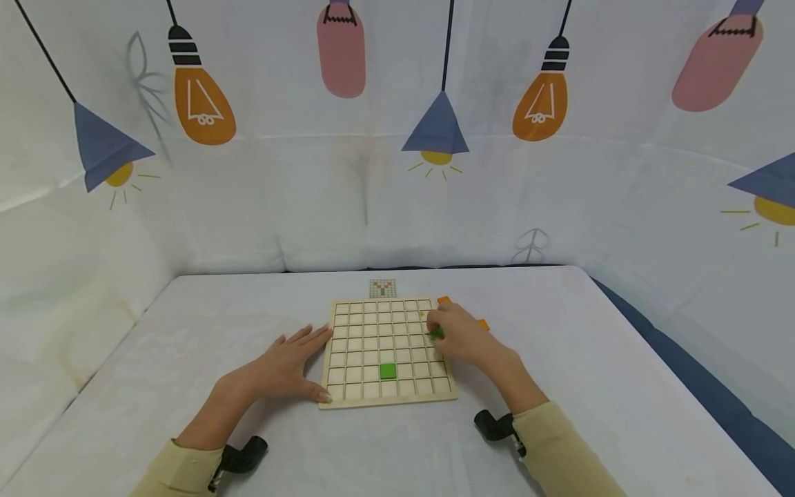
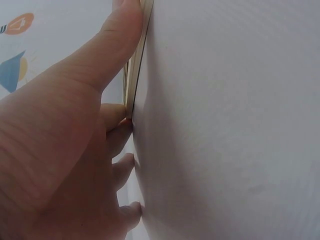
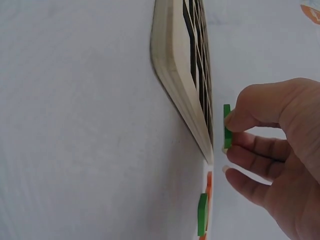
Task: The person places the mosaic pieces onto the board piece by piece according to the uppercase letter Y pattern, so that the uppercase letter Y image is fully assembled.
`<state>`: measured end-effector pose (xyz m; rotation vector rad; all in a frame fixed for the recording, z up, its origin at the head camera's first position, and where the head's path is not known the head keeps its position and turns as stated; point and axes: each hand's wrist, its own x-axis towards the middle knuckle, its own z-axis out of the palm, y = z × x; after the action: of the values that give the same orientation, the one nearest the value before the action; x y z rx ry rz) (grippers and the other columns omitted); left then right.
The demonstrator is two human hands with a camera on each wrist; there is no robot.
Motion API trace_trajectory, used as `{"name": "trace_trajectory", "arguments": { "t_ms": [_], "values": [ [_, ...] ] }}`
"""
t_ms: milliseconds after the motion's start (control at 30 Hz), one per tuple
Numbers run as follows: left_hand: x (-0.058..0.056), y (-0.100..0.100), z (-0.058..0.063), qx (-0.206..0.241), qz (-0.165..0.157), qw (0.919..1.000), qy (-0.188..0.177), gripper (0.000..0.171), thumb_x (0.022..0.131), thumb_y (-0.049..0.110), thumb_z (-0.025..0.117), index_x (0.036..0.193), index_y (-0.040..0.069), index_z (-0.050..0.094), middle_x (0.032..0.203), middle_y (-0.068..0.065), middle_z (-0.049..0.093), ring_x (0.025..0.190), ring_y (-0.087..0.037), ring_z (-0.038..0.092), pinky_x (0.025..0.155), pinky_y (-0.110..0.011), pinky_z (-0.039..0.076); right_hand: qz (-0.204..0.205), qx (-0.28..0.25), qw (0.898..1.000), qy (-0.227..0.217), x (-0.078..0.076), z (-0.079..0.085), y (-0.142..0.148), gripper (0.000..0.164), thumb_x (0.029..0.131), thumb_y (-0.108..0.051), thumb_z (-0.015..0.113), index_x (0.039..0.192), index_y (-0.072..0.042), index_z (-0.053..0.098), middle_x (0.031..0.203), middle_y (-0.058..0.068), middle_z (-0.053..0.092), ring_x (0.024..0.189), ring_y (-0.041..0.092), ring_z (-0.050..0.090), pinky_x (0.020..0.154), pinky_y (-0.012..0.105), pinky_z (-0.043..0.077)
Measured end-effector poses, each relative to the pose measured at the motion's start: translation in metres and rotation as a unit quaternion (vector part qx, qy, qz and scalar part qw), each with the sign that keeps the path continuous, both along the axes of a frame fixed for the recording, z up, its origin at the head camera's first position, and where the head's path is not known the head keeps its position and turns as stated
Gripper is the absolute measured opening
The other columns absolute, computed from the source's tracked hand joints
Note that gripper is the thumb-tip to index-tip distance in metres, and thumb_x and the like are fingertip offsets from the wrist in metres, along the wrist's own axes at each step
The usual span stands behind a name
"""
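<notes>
A square wooden grid board lies on the white table, with one green tile in a cell near its front. My left hand rests at the board's left side, fingers spread. Its thumb touches the front left corner, and the left wrist view shows fingertips against the edge. Over the board's right edge, my right hand pinches a second green tile between thumb and fingers. That tile stands on edge and looks raised above the board in the right wrist view.
A small card with a coloured grid pattern lies behind the board. Orange tiles peek out around my right hand. Another green tile lies beside the board. A printed white curtain hangs behind the table.
</notes>
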<state>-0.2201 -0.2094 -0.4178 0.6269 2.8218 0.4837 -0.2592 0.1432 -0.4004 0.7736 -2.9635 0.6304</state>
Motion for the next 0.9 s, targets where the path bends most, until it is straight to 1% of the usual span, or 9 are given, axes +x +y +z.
{"name": "trace_trajectory", "arguments": {
  "t_ms": [133,333,433,600,900],
  "values": [
    [0.0,0.0,0.0,0.0,0.002,1.0,-0.004,0.122,0.064,0.073,0.076,0.159,0.016,0.024,0.166,-0.005,0.024,0.154,-0.039,0.016,0.116,-0.072,0.012,0.005,-0.003,1.0,-0.001,0.001,-0.002,-0.002,0.023,0.075,0.003,0.064,0.09,-0.014,0.065,0.091,-0.001,0.054,0.084,0.017,0.046,0.073,0.031,0.04],
    [0.0,0.001,0.001,-0.002,0.002,1.0,-0.003,0.122,0.065,0.072,0.076,0.159,0.015,0.025,0.166,-0.005,0.024,0.154,-0.039,0.017,0.116,-0.073,0.013,0.027,0.003,0.999,0.016,0.003,-0.002,-0.005,0.023,0.074,0.004,0.063,0.088,-0.014,0.064,0.088,-0.002,0.053,0.079,0.014,0.046,0.067,0.027,0.039],
    [0.0,0.001,0.002,-0.003,0.003,1.0,-0.003,0.122,0.065,0.071,0.077,0.159,0.014,0.025,0.166,-0.006,0.024,0.154,-0.04,0.017,0.116,-0.073,0.013,0.024,0.013,0.999,0.016,0.005,-0.001,-0.008,0.022,0.076,0.002,0.064,0.09,-0.015,0.066,0.091,-0.003,0.054,0.08,0.014,0.046,0.067,0.027,0.04],
    [0.001,0.002,0.002,-0.001,0.004,1.0,-0.007,0.122,0.065,0.07,0.078,0.159,0.013,0.025,0.166,-0.007,0.025,0.153,-0.04,0.017,0.116,-0.073,0.013,0.013,0.023,1.0,0.003,0.008,0.001,-0.012,0.021,0.079,-0.001,0.066,0.092,-0.017,0.066,0.093,-0.004,0.054,0.081,0.014,0.047,0.069,0.027,0.042],
    [0.0,0.001,0.002,0.0,0.002,1.0,-0.007,0.122,0.065,0.072,0.077,0.159,0.014,0.025,0.166,-0.006,0.025,0.153,-0.04,0.017,0.116,-0.073,0.013,0.025,0.027,0.999,-0.016,0.012,0.009,-0.019,0.018,0.081,-0.002,0.066,0.092,-0.016,0.066,0.092,-0.004,0.053,0.082,0.013,0.047,0.071,0.028,0.043]
  ]
}}
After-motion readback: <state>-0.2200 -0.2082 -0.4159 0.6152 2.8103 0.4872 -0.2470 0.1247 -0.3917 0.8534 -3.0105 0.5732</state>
